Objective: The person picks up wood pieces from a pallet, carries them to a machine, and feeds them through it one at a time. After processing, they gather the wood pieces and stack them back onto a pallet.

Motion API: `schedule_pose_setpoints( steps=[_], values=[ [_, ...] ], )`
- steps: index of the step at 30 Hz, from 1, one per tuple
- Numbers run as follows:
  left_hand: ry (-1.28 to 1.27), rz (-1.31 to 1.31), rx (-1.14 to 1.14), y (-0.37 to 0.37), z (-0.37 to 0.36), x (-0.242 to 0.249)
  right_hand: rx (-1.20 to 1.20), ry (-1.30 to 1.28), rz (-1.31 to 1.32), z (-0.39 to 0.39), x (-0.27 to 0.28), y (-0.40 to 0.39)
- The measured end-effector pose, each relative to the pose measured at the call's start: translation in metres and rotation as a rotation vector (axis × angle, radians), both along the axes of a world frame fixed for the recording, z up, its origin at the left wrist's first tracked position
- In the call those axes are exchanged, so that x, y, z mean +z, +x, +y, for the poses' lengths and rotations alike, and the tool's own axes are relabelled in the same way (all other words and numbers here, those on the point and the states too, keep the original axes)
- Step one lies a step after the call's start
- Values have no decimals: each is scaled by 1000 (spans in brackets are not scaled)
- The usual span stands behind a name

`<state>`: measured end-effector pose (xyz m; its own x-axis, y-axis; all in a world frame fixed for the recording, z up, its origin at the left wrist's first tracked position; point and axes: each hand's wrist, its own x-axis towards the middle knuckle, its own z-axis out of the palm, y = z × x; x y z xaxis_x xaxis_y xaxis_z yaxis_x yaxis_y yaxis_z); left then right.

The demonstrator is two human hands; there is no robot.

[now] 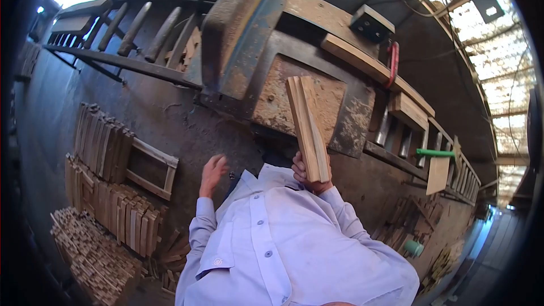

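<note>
My right hand (313,174) is wrapped round the near end of a wooden piece (309,130), which looks like a few long strips side by side. The wood slants up and away, its far end over the dusty machine table (354,130). Away to the left, my left hand (214,174) hangs above the floor with nothing in it, its fingers loosely apart and slightly blurred. The upright machine body (238,28) rises beyond the hands, left of the wood.
Roller stands (133,28) extend left and right of the machine. A long wooden fence (362,62) carries a red clamp (392,65). Stacked wood strips (93,255) and a wooden frame (170,175) lie at left. A green handle (433,152) sits at the right rollers.
</note>
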<state>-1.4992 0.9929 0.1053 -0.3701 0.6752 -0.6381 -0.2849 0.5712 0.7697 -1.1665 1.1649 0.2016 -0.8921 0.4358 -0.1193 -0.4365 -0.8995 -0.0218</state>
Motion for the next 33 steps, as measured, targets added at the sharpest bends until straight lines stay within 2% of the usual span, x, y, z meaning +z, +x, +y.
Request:
schedule_pose_setpoints(
  steps=[1, 3, 5, 7, 8, 9, 10, 11, 12, 13, 16, 17, 18, 19, 20, 21, 22, 24, 25, 27, 29, 30, 31, 33],
  values=[
    [98, -89, -42, 6, 31, 38, 28, 2, 12, -3, -1, 0],
    [513, -343, -135, 20, 73, 96, 78, 66, -66, -6, 5, -3],
    [494, -453, -170, 44, 113, 152, 150, 58, -106, -4, 23, -10],
    [674, -196, -253, 62, 134, 169, 297, 325, -450, 6, 28, -10],
    [683, -174, -235, 66, 136, 177, 346, 431, -517, 12, 24, -11],
    [657, -382, -192, 70, 135, 185, 359, 445, -502, 22, 21, -10],
    [628, -592, -153, 72, 132, 192, 479, 612, -523, 33, 34, -16],
    [635, -576, -152, 71, 128, 199, 590, 780, -543, 41, 49, -24],
    [680, -540, -162, 71, 124, 205, 613, 773, -575, 44, 68, -32],
    [717, -510, -180, 69, 120, 211, 598, 773, -567, 45, 73, -39],
    [703, -385, -237, 66, 111, 216, 456, 1022, -540, 39, 80, -60],
    [703, -320, -247, 68, 109, 218, 442, 1019, -543, 36, 88, -67],
    [759, -105, -233, 69, 110, 220, 393, 1058, -631, 31, 98, -74],
    [758, -108, -249, 72, 110, 219, 343, 1094, -721, 25, 103, -80],
    [748, -55, -219, 76, 109, 216, 146, 984, -667, 16, 102, -88],
    [735, -3, -190, 79, 108, 215, 130, 973, -672, 13, 102, -90],
    [728, -10, -205, 80, 107, 215, 82, 1067, -715, 12, 103, -91],
    [769, 193, -314, 79, 109, 217, -3, 1167, -749, 7, 95, -87],
    [783, 171, -368, 81, 109, 215, -53, 1151, -784, 6, 97, -86],
    [604, 86, -281, 91, 113, 208, 6, 1053, -781, 4, 103, -80],
    [644, 156, -276, 103, 130, 228, -131, 1169, -877, -3, 84, -68],
    [643, 205, -283, 106, 138, 219, -137, 1152, -858, -3, 83, -63],
    [669, 375, -429, 104, 147, 217, -181, 1131, -905, -4, 83, -58],
    [586, 282, -569, 110, 163, 210, -372, 1090, -856, -3, 81, -53]
  ],
)
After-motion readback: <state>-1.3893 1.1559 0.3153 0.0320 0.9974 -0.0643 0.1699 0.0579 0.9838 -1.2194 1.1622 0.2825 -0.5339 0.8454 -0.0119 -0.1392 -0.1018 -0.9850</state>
